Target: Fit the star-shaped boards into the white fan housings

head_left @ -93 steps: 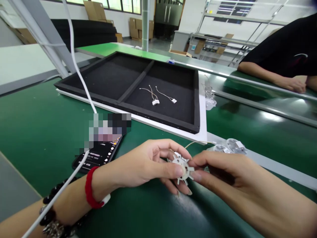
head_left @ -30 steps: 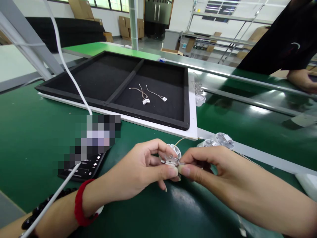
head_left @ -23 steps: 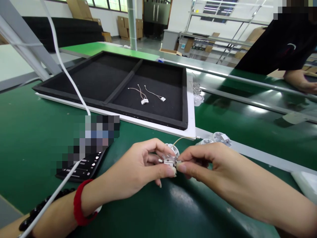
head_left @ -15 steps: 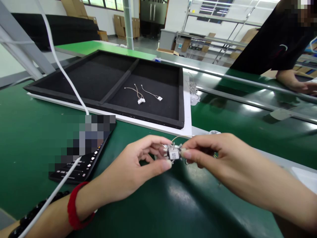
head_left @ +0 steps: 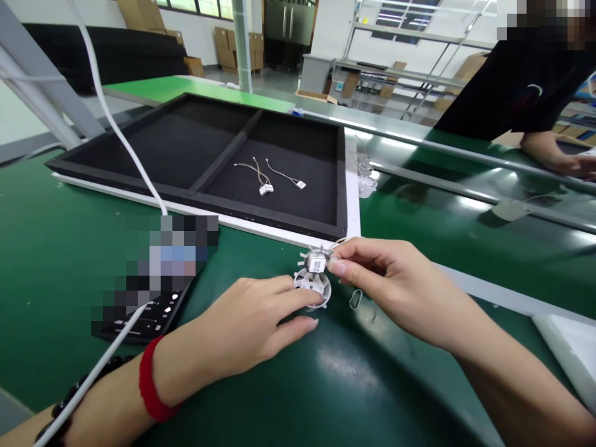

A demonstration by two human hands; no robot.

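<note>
Nearer than the black tray (head_left: 195,136), over the green desk (head_left: 242,410), the left hand (head_left: 251,316) reaches its fingers across a round white housing (head_left: 315,284), thumb standing apart, while the right hand (head_left: 386,273) pinches a spoked part (head_left: 317,263) bearing a white label above the housing's far rim, whether touching it I cannot tell. Closer to the tray's front edge lies a phone (head_left: 162,310), its screen partly pixelated. Inside the tray's right compartment rest thin cables with white blocks (head_left: 266,189), and beyond its right side leans a co-worker (head_left: 503,93) in black.
</note>
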